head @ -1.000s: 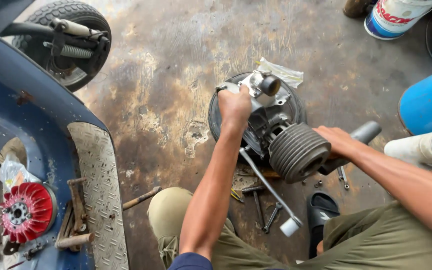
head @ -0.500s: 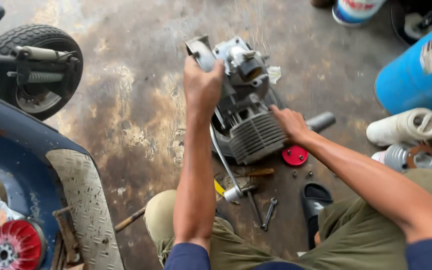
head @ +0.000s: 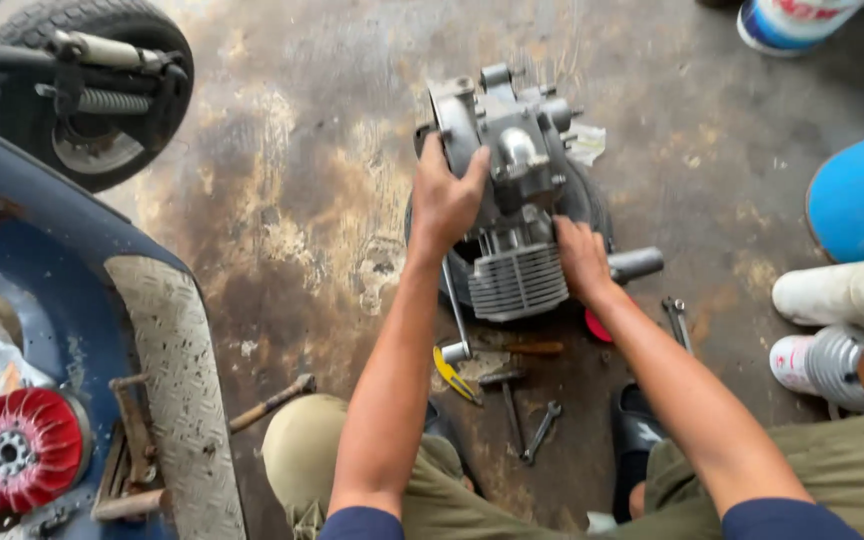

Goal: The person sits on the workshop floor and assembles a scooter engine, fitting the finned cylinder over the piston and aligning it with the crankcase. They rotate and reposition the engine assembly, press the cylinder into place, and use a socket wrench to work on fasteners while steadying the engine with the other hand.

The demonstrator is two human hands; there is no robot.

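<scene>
I'm watching one grey engine block (head: 512, 200) sitting on the stained floor (head: 282, 180). Left hand (head: 444, 200) is clenching its casing; right hand (head: 582, 258) is pressing against the finned cylinder, fingertips hidden behind it. Below the fingers, I'm counting two wrenches (head: 540, 432) and one yellow-handled tool (head: 455, 375). One scooter wheel (head: 102, 90) is lying far left.
</scene>
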